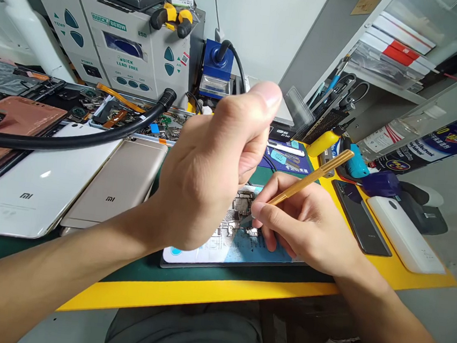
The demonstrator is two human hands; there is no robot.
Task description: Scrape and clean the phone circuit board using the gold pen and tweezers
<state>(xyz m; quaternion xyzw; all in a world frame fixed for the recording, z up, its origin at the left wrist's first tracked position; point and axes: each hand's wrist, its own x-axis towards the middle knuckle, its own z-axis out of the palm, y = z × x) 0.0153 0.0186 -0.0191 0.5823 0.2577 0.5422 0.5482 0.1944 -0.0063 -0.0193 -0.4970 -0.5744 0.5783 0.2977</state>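
Note:
My right hand (304, 222) pinches a slim gold-handled knife (312, 177) like a pen, its handle slanting up to the right. The narrow grey tip reaches down to a phone circuit board (234, 220) lying on a blue and white repair mat (204, 255). My left hand (213, 159) is raised in front of the board, its fingers curled closed with the thumb on top. Whatever those fingers hold, if anything, is hidden behind the fist. Part of the board is covered by both hands.
A hot air station (115, 47) stands at the back left, its black hose (135, 127) crossing over several phones, including a white phone (37, 185) and a gold phone (118, 182). To the right lie a black phone (361, 216), a white power bank (404, 234) and a yellow bottle (323, 143).

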